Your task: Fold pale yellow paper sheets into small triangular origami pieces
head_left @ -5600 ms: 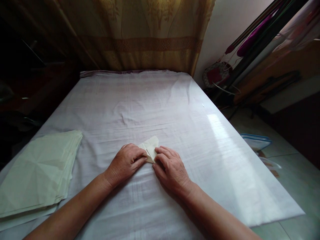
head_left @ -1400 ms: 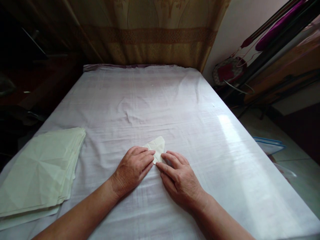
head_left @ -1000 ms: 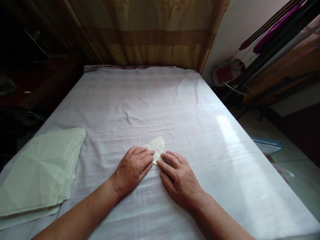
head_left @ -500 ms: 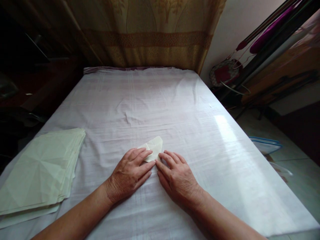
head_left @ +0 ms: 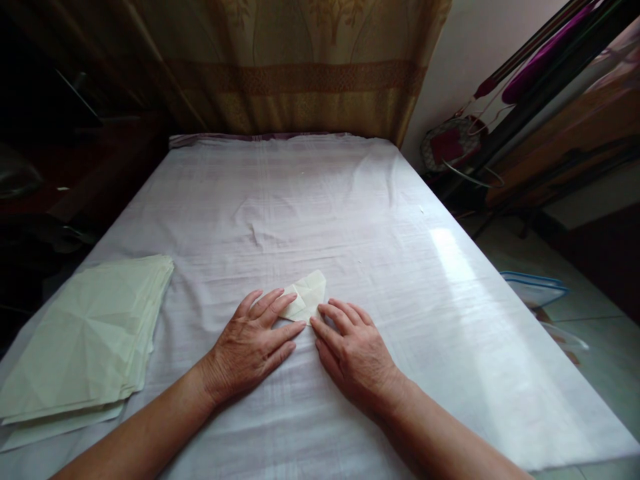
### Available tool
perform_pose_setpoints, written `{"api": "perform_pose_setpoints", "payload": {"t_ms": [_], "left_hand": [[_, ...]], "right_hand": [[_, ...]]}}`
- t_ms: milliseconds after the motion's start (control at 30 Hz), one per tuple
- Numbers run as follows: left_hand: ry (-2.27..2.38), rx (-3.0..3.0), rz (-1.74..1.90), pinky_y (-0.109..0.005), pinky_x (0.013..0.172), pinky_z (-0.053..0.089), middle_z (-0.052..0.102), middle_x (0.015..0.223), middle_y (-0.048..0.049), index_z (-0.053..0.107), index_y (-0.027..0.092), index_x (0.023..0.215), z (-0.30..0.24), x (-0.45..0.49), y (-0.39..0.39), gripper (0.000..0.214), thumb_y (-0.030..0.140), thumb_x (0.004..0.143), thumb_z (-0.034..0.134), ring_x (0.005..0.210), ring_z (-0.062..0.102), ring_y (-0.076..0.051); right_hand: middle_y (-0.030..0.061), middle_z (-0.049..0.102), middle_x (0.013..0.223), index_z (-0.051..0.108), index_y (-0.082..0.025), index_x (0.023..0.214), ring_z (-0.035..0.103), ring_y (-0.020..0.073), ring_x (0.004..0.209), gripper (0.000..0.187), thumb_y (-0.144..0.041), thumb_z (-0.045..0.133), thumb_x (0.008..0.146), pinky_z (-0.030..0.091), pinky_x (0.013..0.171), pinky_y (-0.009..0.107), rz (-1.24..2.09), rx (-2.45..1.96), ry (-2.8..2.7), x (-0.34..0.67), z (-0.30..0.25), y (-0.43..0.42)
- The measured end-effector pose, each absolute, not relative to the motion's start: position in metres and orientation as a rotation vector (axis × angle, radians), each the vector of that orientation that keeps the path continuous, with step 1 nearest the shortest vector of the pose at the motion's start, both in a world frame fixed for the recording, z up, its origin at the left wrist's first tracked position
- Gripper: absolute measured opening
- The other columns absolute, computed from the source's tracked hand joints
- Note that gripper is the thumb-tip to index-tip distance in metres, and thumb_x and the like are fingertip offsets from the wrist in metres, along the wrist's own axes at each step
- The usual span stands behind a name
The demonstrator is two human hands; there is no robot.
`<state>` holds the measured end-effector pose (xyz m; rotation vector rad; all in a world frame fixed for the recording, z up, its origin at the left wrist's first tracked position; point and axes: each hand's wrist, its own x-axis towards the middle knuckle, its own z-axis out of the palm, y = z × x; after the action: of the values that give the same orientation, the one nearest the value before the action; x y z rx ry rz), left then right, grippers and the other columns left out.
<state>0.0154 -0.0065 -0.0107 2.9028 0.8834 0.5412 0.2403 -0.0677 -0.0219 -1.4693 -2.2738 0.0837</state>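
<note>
At lower centre of the frame, left hand [head_left: 247, 345] and right hand [head_left: 359, 355], fingers loosely open, touching folded paper [head_left: 312, 298] without visible grip, should press evenly.

Left fingers [head_left: 281, 307] cover part of the folded paper [head_left: 312, 293], the top edge crops the curtain [head_left: 300, 73], and darkness obscures the things [head_left: 20, 179] at far left.

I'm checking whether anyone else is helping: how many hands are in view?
2: the left hand at the left of the small folded paper, the right hand at its lower right. No others show.
</note>
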Motion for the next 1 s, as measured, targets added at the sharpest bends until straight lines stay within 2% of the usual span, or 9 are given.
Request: {"api": "perform_pose_setpoints", "payload": {"t_ms": [433,633,733,833,1000], "left_hand": [[1.079,2.921,0.431,-0.054,0.112,0.027,0.056,0.141,-0.0086,0.071,0.032,0.117,-0.005,-0.026,0.004,0.032,0.04,0.098,0.046,0.133,0.047,-0.032],[1.161,2.96,0.565,-0.053,0.115,0.024,0.062,0.135,-0.0098,0.073,0.024,0.108,0.007,-0.016,0.0,0.033,0.04,0.098,0.046,0.129,0.052,-0.03],[1.124,2.923,0.659,-0.05,0.119,0.018,0.064,0.134,-0.0074,0.069,0.022,0.117,0.005,0.008,-0.005,0.035,0.044,0.096,0.051,0.13,0.05,-0.028],[0.945,2.931,0.57,-0.045,0.121,0.01,0.059,0.141,-0.0032,0.066,0.026,0.124,-0.005,0.031,-0.007,0.038,0.048,0.096,0.05,0.135,0.045,-0.025],[0.995,2.934,0.445,-0.05,0.121,0.008,0.052,0.147,-0.0023,0.06,0.033,0.132,-0.019,0.037,-0.001,0.04,0.047,0.096,0.05,0.14,0.04,-0.027]], "right_hand": [[0.0105,0.063,0.129,0.066,-0.02,0.121,0.053,0.0289,0.122,0.031,-0.024,0.054,0.093,0.041,0.103,0.046,0.048,-1.457,-2.267,0.241,-0.024,-0.068],[0.0104,0.063,0.128,0.066,-0.019,0.12,0.053,0.0289,0.122,0.03,-0.026,0.053,0.094,0.042,0.103,0.046,0.057,-1.449,-2.252,0.24,-0.024,-0.068],[0.0102,0.064,0.127,0.066,-0.019,0.12,0.053,0.0284,0.122,0.03,-0.025,0.052,0.094,0.041,0.104,0.046,0.057,-1.448,-2.245,0.239,-0.024,-0.068],[0.0103,0.064,0.127,0.065,-0.018,0.122,0.053,0.0281,0.122,0.031,-0.024,0.052,0.094,0.041,0.105,0.045,0.057,-1.442,-2.244,0.239,-0.023,-0.068],[0.0099,0.063,0.129,0.063,-0.019,0.124,0.053,0.0276,0.123,0.032,-0.025,0.052,0.094,0.039,0.106,0.045,0.072,-1.456,-2.255,0.239,-0.024,-0.068]]}}
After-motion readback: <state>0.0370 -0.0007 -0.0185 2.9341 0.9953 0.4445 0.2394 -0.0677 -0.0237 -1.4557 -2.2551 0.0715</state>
